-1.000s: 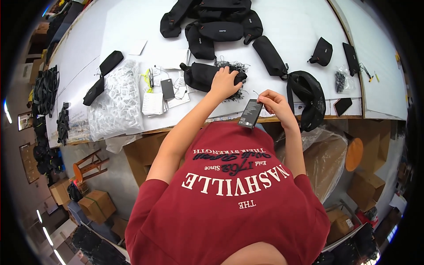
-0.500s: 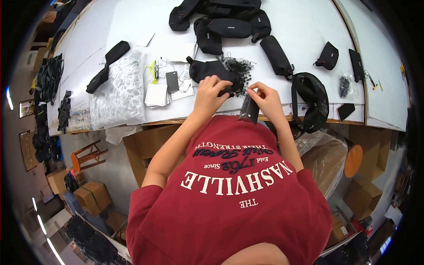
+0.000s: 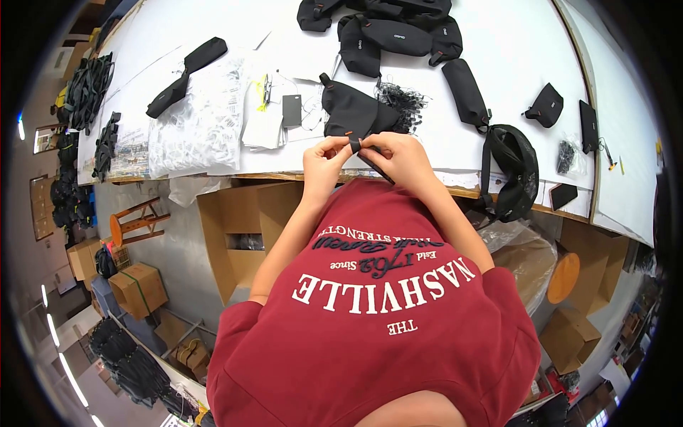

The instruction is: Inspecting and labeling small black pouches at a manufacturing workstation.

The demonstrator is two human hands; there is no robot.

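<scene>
Several fingers [image 3: 339, 144] pinch black fabric [image 3: 355, 145]; pouches [image 3: 396, 38] bear lettering.

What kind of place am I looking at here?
Probably a workshop or packing room for small bags: black pouches on a white worktable, a clear plastic bag of labels, and cardboard boxes on the floor.

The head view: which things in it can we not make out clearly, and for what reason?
All in the head view:
Black strap: partly hidden by the left hand and right hand.
Black tag: nearly edge-on below the right hand, its face hidden.
Farthest black pouches: cut off by the top edge.
Cord pile: too small and tangled to count.
</scene>
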